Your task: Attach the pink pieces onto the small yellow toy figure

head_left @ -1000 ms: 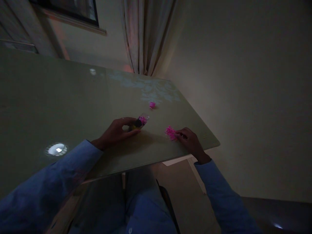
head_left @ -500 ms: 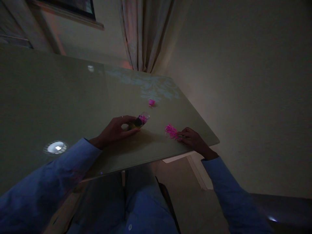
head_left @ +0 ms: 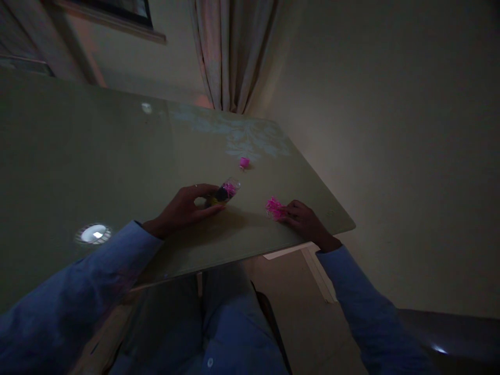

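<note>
My left hand (head_left: 197, 205) is closed around a small clear container (head_left: 225, 192), thumb on one side and fingers on the other. The container tilts toward the upper right; it has a dark middle, a yellowish lower part and pink strands showing near its clear end. To the right, my right hand (head_left: 302, 219) has its fingertips pinched at a tuft of bright pink shreds (head_left: 274, 207) over the table. Beyond both hands lies a small pink piece (head_left: 244, 162), perhaps a cap, with thin strands beside it. Dim light hides finer detail.
The glossy pale table (head_left: 156, 156) has its right corner near my right hand, and its front edge runs above my lap. Lamp reflections show on its top. A curtain (head_left: 230, 57) hangs behind it, and a wall (head_left: 390, 156) stands to the right.
My right hand has shifted slightly left and up, and its fingers reach further into the pink shreds. The left hand and container stay nearly still.
</note>
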`<act>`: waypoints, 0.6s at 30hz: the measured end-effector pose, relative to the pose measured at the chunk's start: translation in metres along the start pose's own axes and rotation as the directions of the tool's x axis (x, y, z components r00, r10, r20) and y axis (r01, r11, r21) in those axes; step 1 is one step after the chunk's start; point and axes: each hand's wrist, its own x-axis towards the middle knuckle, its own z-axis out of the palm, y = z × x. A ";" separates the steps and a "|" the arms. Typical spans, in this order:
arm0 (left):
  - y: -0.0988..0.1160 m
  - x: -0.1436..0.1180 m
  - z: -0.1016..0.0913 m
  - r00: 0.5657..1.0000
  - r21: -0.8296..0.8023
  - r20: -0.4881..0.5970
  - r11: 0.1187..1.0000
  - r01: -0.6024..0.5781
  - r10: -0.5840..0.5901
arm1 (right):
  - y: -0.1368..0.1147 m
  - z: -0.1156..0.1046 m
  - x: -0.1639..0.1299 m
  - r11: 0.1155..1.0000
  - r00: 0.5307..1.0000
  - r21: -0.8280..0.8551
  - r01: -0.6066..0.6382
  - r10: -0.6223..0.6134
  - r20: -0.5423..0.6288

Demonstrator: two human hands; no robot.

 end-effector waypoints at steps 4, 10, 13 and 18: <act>-0.001 -0.001 0.000 1.000 0.021 -0.007 1.000 -0.011 0.011 | -0.006 0.000 0.000 1.000 1.000 0.008 -0.016 0.016 -0.014; -0.003 -0.002 0.001 0.999 0.053 0.001 0.998 -0.033 0.033 | -0.008 0.001 -0.003 0.999 0.999 0.037 -0.023 0.024 -0.033; -0.004 -0.001 0.002 0.999 0.060 -0.003 0.998 -0.035 0.035 | -0.010 0.003 -0.001 0.999 0.999 0.042 -0.034 0.035 -0.024; -0.005 0.000 0.002 0.998 0.062 -0.014 0.997 -0.055 0.056 | -0.014 0.002 0.009 1.000 1.000 -0.017 -0.021 0.021 -0.006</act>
